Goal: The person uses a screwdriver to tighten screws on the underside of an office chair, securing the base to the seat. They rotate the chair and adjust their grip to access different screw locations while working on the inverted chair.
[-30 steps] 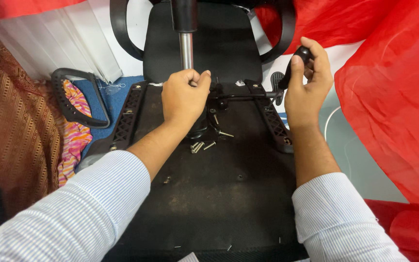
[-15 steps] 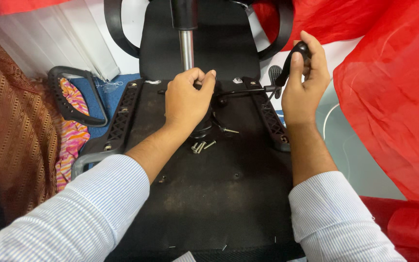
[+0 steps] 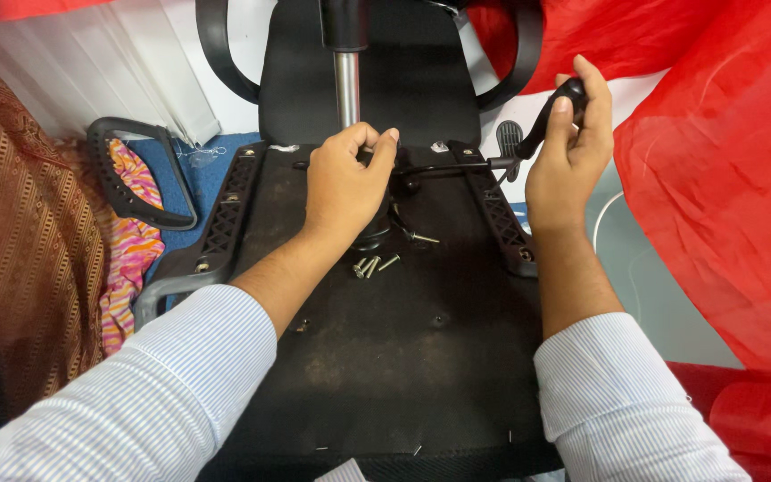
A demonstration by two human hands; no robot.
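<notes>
Centre of the frame, an office chair lies upturned, the black underside of its seat facing the camera. The left hand sits at upper centre, fingers curled shut over the seat mechanism just below the chrome gas-lift column; what exactly is under the palm is hidden, so whether it pinches a part or only braces there cannot be told. Over at upper right, the right hand is wrapped around the black knob of the adjustment lever, thumb and fingers closed on it. That lever is the key line here: its long axis runs from the knob down and left towards the mechanism, so the grip end lies to the right of the left hand and slightly above it, and the right hand is plainly the nearer one to it. Just below the left wrist, a loose cluster of screws rests on the seat, near but apart from the fingers. A detached armrest lies at upper left, and red cloth fills the right side.
</notes>
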